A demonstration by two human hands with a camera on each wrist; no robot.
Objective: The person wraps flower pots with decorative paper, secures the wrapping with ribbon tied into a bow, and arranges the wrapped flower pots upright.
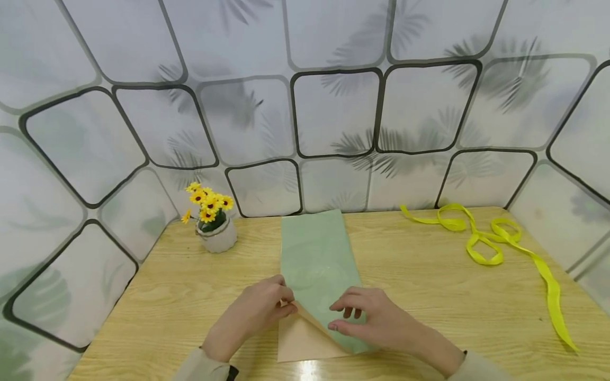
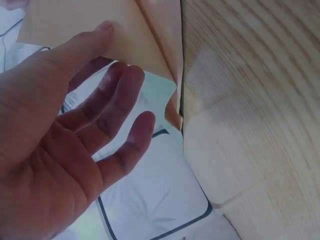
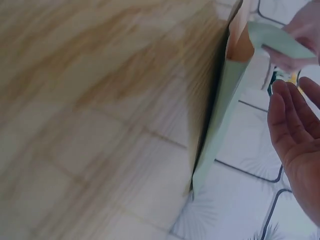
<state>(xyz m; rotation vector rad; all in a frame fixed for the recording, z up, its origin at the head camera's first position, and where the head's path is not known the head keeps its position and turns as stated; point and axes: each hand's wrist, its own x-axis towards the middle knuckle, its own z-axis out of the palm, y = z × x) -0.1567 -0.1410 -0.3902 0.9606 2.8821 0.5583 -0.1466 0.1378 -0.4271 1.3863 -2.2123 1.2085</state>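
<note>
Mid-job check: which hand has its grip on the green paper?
The left hand: it pinches the lifted flap of the green paper. The right hand holds nothing, its bent fingers spread above the sheet.

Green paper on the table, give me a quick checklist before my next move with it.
1. Left hand on the green paper: ok, pinching its near left corner.
2. Right hand free: ok, holding nothing.
3. Near end flat: not ok, the corner is lifted and the peach inner side shows.
4. Yellow ribbon clear of the paper: ok, lying apart to its right.
5. Flowerpot clear: ok, upright and apart.
6. Underside undamaged: cannot tell, hidden.
</note>
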